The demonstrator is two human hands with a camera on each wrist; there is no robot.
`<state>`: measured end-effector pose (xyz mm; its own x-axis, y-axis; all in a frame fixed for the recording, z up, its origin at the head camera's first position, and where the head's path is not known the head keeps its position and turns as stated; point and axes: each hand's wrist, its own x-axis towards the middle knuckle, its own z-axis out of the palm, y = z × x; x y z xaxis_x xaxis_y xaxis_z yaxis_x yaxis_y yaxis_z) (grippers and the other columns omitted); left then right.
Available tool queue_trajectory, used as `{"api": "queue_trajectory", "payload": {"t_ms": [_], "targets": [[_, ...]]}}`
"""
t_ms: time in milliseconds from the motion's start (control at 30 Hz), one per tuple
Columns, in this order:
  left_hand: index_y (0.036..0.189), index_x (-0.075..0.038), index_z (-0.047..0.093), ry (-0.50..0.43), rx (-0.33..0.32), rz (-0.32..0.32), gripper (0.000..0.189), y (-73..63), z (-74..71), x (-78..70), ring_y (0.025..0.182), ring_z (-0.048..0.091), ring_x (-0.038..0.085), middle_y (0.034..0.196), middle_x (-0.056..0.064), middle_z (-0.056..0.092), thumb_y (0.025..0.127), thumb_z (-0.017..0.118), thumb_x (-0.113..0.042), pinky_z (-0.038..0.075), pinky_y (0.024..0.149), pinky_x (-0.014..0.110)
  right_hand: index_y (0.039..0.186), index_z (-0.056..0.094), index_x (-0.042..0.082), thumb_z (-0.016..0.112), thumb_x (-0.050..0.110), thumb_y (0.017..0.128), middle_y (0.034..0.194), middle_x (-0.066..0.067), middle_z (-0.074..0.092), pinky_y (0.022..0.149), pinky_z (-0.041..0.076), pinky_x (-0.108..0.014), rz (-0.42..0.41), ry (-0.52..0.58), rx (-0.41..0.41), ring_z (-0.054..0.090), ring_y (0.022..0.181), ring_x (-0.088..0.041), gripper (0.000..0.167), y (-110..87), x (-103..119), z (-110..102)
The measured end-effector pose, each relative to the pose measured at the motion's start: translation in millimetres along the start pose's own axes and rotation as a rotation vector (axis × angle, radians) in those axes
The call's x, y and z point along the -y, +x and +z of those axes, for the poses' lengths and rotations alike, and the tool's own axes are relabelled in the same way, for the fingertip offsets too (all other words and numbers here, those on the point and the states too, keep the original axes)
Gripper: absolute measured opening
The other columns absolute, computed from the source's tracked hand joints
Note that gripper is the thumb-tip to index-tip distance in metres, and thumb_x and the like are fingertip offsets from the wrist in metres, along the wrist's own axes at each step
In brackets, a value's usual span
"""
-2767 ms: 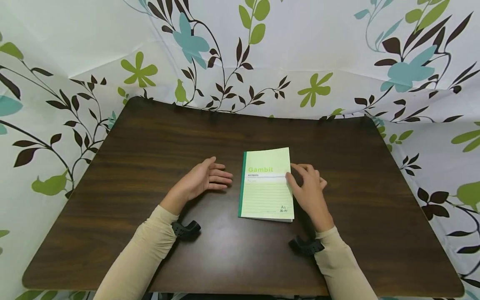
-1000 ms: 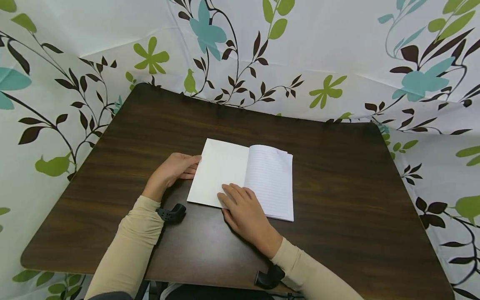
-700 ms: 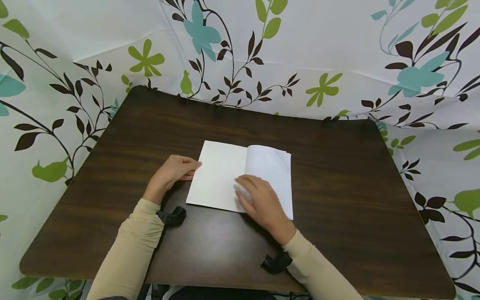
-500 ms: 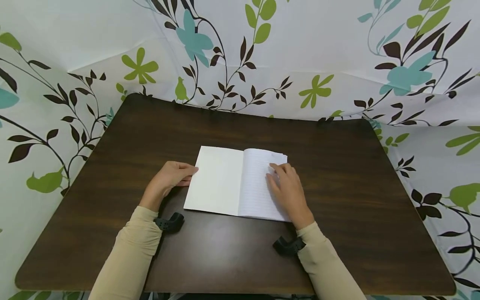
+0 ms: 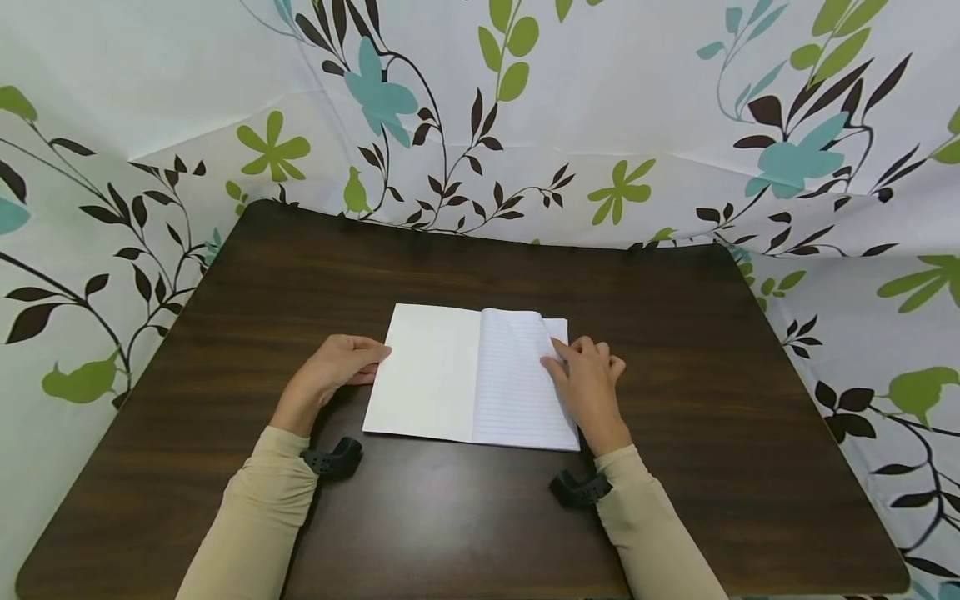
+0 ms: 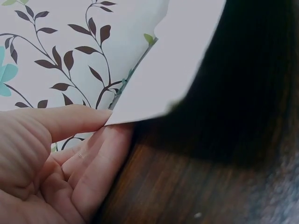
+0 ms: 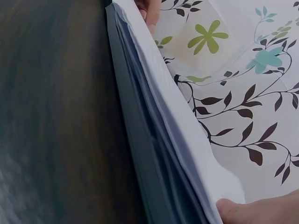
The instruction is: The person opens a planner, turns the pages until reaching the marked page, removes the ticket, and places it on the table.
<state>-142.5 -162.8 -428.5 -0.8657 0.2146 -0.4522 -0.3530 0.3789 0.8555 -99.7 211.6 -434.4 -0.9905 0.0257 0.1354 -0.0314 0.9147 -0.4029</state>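
A notebook (image 5: 435, 375) lies spread on the table, its blank inside cover to the left and a lined page (image 5: 510, 383) to the right. My left hand (image 5: 330, 371) pinches the outer edge of the cover; in the left wrist view the thumb lies on top of the white sheet (image 6: 173, 65) and the fingers beneath. At the right edge my right hand (image 5: 591, 387) has thumb and index finger on the lined page, whose upper corner curls up over the sheets below. The right wrist view shows the stacked page edges (image 7: 163, 121) slightly fanned, with the right thumb (image 7: 233, 212) at them.
The dark wood-grain table (image 5: 450, 517) has its far edge against a white curtain (image 5: 637, 83) printed with leaves and flowers. Each wrist wears a black camera band, the left band (image 5: 335, 458) and the right band (image 5: 581, 489), close over the tabletop.
The notebook was closed at first, then its cover was turned over to the left. My right hand has moved from the fold to the right page edge; the left has kept the cover's edge.
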Motion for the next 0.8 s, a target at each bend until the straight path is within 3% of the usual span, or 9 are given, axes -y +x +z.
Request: {"api": "queue_trajectory", "payload": {"t_ms": [167, 300, 533, 633, 800], "targets": [[0.139, 0.007, 0.060, 0.011, 0.001, 0.015, 0.049, 1.4, -0.4, -0.8, 0.092, 0.063, 0.007, 0.112, 0.003, 0.068, 0.106, 0.061, -0.029, 0.059, 0.079, 0.017, 0.148, 0.057, 0.007, 0.072, 0.025, 0.100, 0.092, -0.011, 0.061, 0.084, 0.019, -0.050, 0.017, 0.110, -0.030, 0.049, 0.086, -0.029, 0.054, 4.9, 0, -1], [0.138, 0.007, 0.061, 0.004, 0.001, 0.024, 0.048, 2.7, -2.2, -1.0, 0.090, 0.062, 0.006, 0.106, 0.001, 0.067, 0.106, 0.061, -0.029, 0.058, 0.078, 0.017, 0.153, 0.049, 0.002, 0.074, 0.019, 0.098, 0.093, -0.011, 0.058, 0.082, 0.018, -0.045, 0.101, 0.282, -0.025, 0.049, 0.084, -0.026, 0.063, 12.6, 2, -4], [0.139, 0.007, 0.060, 0.026, 0.009, 0.014, 0.050, -1.6, -3.0, -0.5, 0.096, 0.062, 0.012, 0.117, 0.007, 0.066, 0.106, 0.061, -0.031, 0.059, 0.080, 0.019, 0.134, 0.065, 0.007, 0.068, 0.021, 0.099, 0.094, -0.008, 0.057, 0.082, 0.019, -0.039, 0.210, 0.489, -0.046, 0.048, 0.085, -0.022, 0.037, 13.6, 4, 0], [0.140, 0.006, 0.059, 0.037, 0.013, 0.010, 0.050, -2.8, -2.3, 0.6, 0.099, 0.063, 0.014, 0.123, 0.011, 0.065, 0.106, 0.060, -0.031, 0.060, 0.082, 0.021, 0.130, 0.068, 0.007, 0.065, 0.022, 0.102, 0.094, -0.009, 0.060, 0.084, 0.019, -0.039, 0.181, 0.489, -0.116, 0.051, 0.085, -0.022, 0.032, 14.6, 4, 3], [0.141, 0.006, 0.059, 0.040, 0.012, 0.006, 0.050, -1.9, -2.1, 0.2, 0.100, 0.063, 0.014, 0.126, 0.013, 0.065, 0.107, 0.060, -0.031, 0.060, 0.084, 0.021, 0.124, 0.074, 0.006, 0.062, 0.015, 0.102, 0.097, -0.014, 0.064, 0.083, 0.029, -0.043, 0.045, 0.318, -0.218, 0.055, 0.089, -0.030, 0.026, 16.3, 10, 4]]}}
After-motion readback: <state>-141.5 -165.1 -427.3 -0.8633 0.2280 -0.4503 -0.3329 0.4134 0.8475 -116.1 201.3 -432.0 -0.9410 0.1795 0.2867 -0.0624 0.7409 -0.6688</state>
